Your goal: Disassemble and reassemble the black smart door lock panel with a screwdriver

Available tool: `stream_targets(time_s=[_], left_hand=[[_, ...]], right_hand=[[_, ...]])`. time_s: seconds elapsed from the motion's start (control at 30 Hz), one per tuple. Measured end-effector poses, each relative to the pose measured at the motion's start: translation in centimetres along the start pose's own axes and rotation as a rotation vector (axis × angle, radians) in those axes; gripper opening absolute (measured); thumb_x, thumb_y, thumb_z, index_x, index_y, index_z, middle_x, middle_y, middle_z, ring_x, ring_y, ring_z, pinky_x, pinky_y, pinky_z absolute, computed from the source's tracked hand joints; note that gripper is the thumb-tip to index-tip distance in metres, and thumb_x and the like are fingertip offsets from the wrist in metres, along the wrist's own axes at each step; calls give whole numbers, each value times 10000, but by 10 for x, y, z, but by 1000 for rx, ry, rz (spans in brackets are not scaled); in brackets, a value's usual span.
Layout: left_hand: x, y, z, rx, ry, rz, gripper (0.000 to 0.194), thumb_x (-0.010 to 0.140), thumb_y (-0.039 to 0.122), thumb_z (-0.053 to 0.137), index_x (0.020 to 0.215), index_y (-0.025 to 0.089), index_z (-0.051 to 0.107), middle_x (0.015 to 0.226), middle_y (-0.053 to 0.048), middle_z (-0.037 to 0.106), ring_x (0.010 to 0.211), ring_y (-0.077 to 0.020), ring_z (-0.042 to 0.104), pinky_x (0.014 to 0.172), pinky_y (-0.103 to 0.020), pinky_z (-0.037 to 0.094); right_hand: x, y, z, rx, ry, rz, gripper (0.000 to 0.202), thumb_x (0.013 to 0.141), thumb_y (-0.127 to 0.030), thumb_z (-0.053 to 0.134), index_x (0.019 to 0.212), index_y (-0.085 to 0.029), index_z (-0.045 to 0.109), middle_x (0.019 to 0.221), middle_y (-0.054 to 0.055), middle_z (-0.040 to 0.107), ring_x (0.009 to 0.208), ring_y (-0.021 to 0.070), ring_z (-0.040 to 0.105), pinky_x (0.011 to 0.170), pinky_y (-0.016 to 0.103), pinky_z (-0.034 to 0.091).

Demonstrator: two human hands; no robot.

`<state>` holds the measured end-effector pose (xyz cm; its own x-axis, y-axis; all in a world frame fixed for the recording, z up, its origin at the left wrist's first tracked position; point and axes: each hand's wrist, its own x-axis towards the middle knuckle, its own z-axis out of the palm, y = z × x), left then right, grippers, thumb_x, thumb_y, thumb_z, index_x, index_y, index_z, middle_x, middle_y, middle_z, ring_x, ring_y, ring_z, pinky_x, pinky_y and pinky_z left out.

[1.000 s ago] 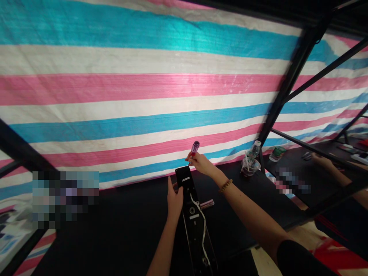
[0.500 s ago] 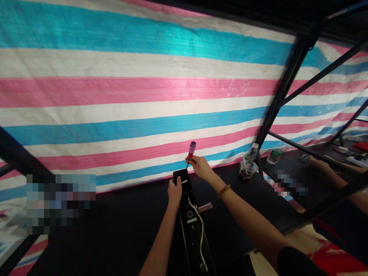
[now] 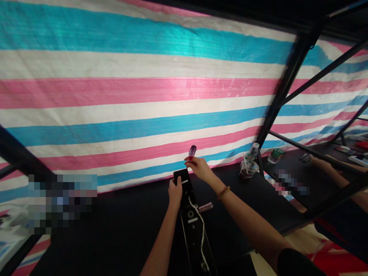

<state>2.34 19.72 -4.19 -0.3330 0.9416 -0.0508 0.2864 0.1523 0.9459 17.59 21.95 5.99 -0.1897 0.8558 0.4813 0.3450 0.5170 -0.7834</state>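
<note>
The left hand (image 3: 174,191) grips the stiff, probably heavy black panel (image 3: 192,218) near its top, where the right hand (image 3: 198,168) pinches 1 screwdriver (image 3: 191,154).

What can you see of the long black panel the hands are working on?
The long black panel is narrow, flat and looks like dark metal or plastic. It lies lengthwise on the black table, running away from the person. A white cable trails along its face, past a round fitting. The left hand grips its far end; the right hand holds a screwdriver upright there.
</note>
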Motion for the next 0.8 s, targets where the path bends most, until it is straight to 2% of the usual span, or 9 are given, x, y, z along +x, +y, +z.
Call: stream_targets(time_s=[0.07, 0.2, 0.3, 0.4, 0.5, 0.67, 0.73, 0.8], left_hand=[[0, 0, 0, -3, -4, -5, 454, 926, 491, 491, 1107, 98, 626, 1060, -206, 715, 994, -316, 697, 866, -411, 521], [1, 1, 0, -9, -7, -14, 443, 930, 482, 491, 1116, 104, 627, 1091, -203, 710, 1016, -309, 692, 882, -407, 517], [0, 3, 0, -9, -2, -15, 433, 925, 475, 505, 1106, 105, 636, 1076, -199, 716, 1021, -308, 692, 890, -405, 515], [0, 3, 0, -13, -3, -14, 430, 923, 477, 510, 1095, 106, 642, 1059, -194, 722, 1002, -307, 697, 875, -402, 520], [1, 2, 0, -13, -7, -11, 428, 922, 472, 513, 1101, 104, 640, 1074, -197, 721, 1010, -308, 696, 881, -397, 518], [2, -2, 1, -9, -9, -6, 451, 922, 485, 511, 1133, 104, 628, 1099, -203, 715, 1030, -314, 690, 891, -399, 513], [2, -2, 2, -12, -8, -1, 455, 919, 499, 510, 1129, 114, 630, 1098, -197, 716, 1032, -311, 688, 890, -398, 512], [1, -2, 2, -17, -8, 5, 445, 920, 499, 507, 1116, 119, 632, 1087, -190, 720, 1026, -304, 690, 883, -392, 514]], right_hand=[[2, 0, 0, -41, -3, 6, 115, 876, -212, 592, 901, -202, 704, 819, 37, 751, 774, 188, 718, 761, 295, 546], [7, -1, 1, -135, 85, 54, 82, 823, -261, 681, 782, -190, 672, 696, 42, 725, 661, 201, 701, 671, 301, 542], [7, -1, 1, -96, 100, 42, 102, 795, -269, 707, 833, -190, 655, 798, 55, 739, 736, 202, 712, 684, 295, 543], [2, 1, 0, 25, 31, 0, 122, 823, -222, 645, 941, -199, 660, 894, 43, 747, 813, 182, 717, 742, 284, 542], [0, 1, 1, 10, 5, -1, 91, 845, -206, 595, 839, -194, 686, 797, 31, 741, 744, 175, 705, 728, 281, 530], [5, -2, 2, -162, 105, 97, 180, 790, -313, 706, 677, -193, 634, 639, 25, 690, 627, 187, 667, 623, 283, 497], [5, -4, 0, -130, 101, 69, 147, 794, -310, 702, 739, -200, 622, 704, 22, 699, 674, 183, 676, 648, 282, 504], [3, -7, -4, -50, 91, 31, 100, 823, -281, 660, 880, -213, 613, 775, 9, 702, 718, 171, 681, 682, 283, 515]])
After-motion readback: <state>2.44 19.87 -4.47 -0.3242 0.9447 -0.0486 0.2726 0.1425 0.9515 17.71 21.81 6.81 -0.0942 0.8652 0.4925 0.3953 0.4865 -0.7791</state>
